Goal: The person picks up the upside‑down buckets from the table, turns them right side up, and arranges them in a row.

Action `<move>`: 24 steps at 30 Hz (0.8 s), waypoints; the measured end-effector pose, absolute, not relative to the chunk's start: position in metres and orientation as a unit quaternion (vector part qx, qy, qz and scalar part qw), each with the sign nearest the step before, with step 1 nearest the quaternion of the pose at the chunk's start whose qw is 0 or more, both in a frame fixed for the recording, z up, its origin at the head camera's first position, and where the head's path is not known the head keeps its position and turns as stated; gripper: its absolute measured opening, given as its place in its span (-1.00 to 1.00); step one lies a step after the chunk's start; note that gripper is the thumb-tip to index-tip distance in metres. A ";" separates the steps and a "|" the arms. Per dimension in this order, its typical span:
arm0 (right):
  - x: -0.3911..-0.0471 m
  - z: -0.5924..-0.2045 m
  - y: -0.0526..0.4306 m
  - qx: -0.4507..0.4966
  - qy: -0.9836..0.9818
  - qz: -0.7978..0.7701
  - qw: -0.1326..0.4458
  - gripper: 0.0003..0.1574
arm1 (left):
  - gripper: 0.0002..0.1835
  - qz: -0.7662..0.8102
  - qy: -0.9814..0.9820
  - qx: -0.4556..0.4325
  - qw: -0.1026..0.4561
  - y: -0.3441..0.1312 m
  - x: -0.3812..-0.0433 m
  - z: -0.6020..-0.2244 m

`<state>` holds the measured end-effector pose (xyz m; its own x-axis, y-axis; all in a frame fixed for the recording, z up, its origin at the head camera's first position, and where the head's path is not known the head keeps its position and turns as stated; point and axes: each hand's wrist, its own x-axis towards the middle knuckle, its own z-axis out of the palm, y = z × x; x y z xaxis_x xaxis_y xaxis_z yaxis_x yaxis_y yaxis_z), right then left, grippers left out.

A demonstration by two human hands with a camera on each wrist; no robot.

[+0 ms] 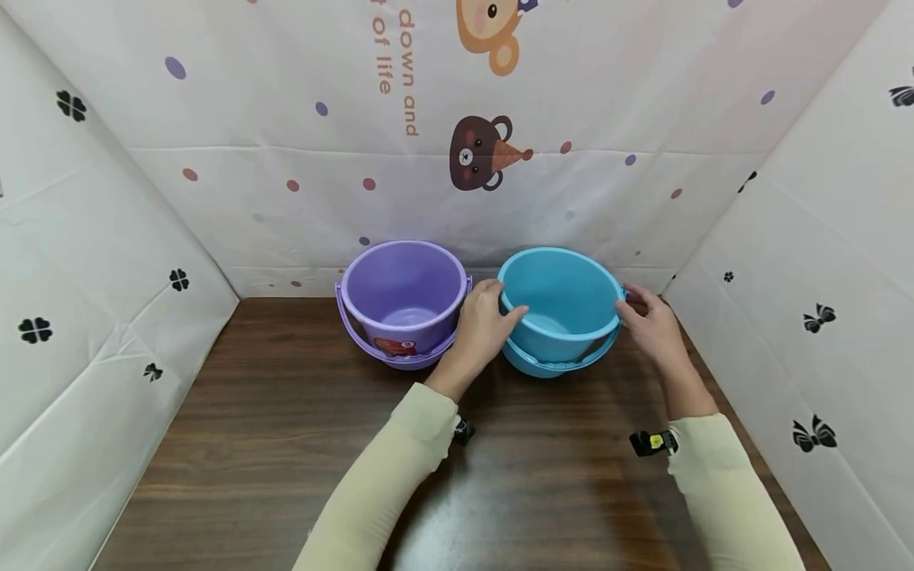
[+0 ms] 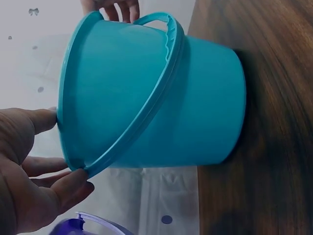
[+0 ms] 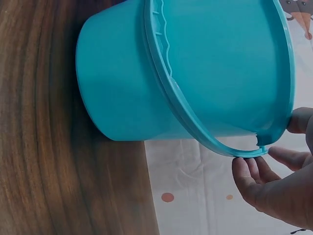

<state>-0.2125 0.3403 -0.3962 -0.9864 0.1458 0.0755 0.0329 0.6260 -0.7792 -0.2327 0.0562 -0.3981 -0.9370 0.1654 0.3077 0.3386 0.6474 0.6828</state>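
A blue bucket (image 1: 564, 293) stands upright at the back of the wooden table, its handle (image 2: 142, 117) hanging down across the front. My left hand (image 1: 485, 321) holds its left rim, thumb at the rim and fingers around the outside by the handle joint. At the opposite side my right hand (image 1: 651, 327) grips the rim, with fingertips (image 3: 239, 166) touching the handle near its joint. Just left of my left hand stands a purple bucket (image 1: 403, 289), upright, with its handle lowered and a red label on its front.
A printed cloth wall (image 1: 286, 222) rises right behind both buckets. White side walls (image 1: 93, 317) flank the brown wooden table (image 1: 286, 452). The right wall (image 1: 800, 317) stands close to my right hand and forearm.
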 end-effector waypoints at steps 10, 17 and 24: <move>-0.222 -0.392 0.341 -0.053 -0.901 0.427 0.058 -0.23 | -0.32 -0.424 -0.889 -0.145 0.093 0.059 -0.248 -0.397; -0.229 -0.392 0.342 -0.066 -0.898 0.431 0.053 -0.22 | -0.32 -0.426 -0.890 -0.140 0.085 0.062 -0.256 -0.398; -0.231 -0.396 0.343 -0.066 -0.898 0.432 0.052 -0.23 | -0.33 -0.430 -0.889 -0.139 0.077 0.063 -0.258 -0.398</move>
